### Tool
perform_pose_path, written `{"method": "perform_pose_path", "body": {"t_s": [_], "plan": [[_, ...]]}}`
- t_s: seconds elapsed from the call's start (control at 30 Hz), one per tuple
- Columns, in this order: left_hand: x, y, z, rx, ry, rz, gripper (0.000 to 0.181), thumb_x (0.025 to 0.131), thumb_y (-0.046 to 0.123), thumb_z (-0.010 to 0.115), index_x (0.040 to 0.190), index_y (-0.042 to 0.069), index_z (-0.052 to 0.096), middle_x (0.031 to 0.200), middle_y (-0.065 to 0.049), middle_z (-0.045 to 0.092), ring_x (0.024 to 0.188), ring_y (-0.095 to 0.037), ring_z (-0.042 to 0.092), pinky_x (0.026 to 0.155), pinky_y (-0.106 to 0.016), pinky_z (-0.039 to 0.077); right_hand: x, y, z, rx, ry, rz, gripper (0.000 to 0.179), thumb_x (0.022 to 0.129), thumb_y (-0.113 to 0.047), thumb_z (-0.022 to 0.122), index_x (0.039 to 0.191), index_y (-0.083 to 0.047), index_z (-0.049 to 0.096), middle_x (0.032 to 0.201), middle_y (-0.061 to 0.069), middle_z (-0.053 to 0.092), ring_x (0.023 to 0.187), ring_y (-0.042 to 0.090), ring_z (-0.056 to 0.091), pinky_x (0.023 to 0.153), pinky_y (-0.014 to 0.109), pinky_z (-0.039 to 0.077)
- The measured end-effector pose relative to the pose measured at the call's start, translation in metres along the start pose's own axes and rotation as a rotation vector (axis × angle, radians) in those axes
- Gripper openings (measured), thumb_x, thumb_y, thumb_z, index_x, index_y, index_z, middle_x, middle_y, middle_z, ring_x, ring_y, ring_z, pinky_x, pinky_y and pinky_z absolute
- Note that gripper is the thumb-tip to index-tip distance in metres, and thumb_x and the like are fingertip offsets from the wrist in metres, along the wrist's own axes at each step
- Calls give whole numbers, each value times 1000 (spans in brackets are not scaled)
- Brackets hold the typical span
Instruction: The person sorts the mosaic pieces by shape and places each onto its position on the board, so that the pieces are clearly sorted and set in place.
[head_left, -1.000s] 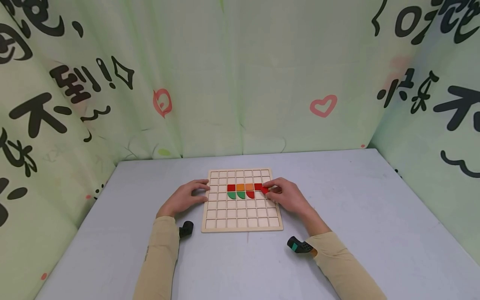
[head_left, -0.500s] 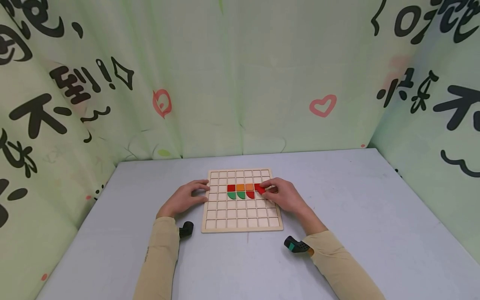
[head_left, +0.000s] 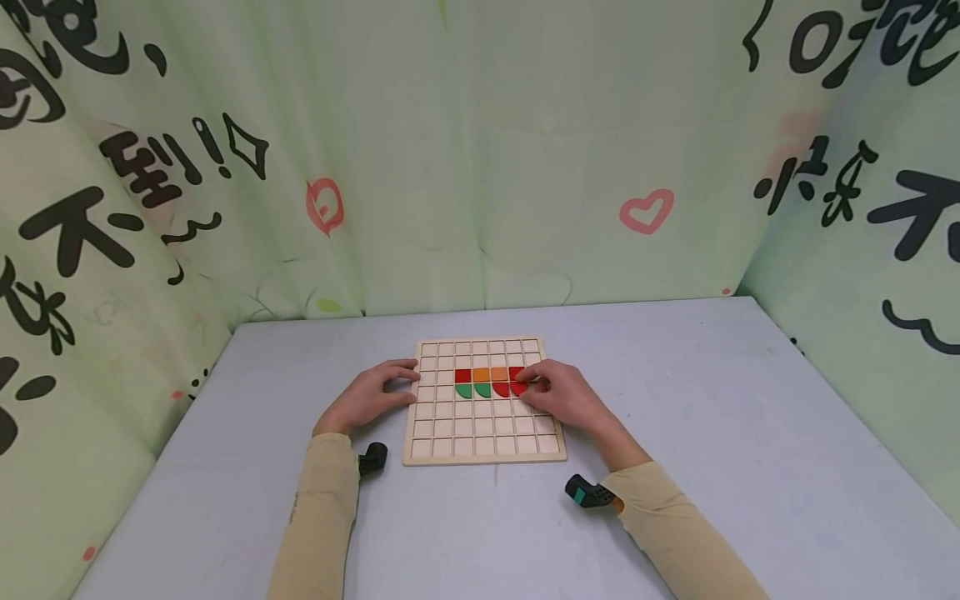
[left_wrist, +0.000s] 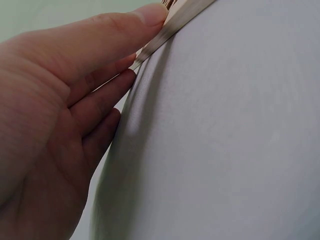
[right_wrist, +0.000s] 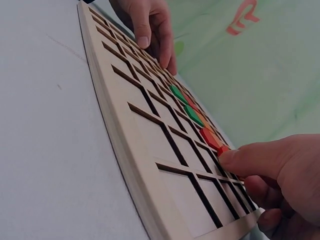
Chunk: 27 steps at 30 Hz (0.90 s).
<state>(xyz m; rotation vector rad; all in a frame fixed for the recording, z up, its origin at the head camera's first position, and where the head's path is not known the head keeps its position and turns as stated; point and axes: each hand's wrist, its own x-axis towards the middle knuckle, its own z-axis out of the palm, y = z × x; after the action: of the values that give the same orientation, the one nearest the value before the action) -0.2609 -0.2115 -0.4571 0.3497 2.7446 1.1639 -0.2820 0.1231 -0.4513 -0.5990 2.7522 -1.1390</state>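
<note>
A wooden grid board [head_left: 483, 462] lies on the table, its cells holding coloured pieces in two rows. The upper row runs red square [head_left: 462, 376], two orange squares [head_left: 490, 375], red square [head_left: 515, 372]. Beneath it are two green quarter-circle pieces [head_left: 464, 390] and a red quarter-circle piece [head_left: 500, 389]. At that row's right end, my right hand [head_left: 566, 397] pinches another red quarter-circle piece [head_left: 517, 389] at its cell; the thumb lies on it in the right wrist view. My left hand [head_left: 367, 397] touches the board's left edge with fairly straight fingers and thumb.
The white table [head_left: 697, 400] extends around the board. A printed pale green curtain [head_left: 480, 167] stands behind and at both sides. Black wrist cameras [head_left: 372, 458] are worn on both wrists.
My right hand has moved slightly left, bringing the red quarter-circle piece from the red square's right side down into line with the lower row. The left hand and board have stayed put.
</note>
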Motion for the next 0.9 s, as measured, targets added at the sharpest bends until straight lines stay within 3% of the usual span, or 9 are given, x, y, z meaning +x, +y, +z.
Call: {"method": "perform_pose_path", "body": {"t_s": [0.9], "plan": [[1, -1, 0, 2, 4, 3, 38, 89, 22, 74, 124, 10, 66, 149, -4, 46, 142, -28, 33, 116, -46, 29, -1, -1, -2, -38, -1, -11, 25, 87, -9, 70, 111, -5, 70, 106, 7, 64, 84, 19, 52, 73, 29, 47]]}}
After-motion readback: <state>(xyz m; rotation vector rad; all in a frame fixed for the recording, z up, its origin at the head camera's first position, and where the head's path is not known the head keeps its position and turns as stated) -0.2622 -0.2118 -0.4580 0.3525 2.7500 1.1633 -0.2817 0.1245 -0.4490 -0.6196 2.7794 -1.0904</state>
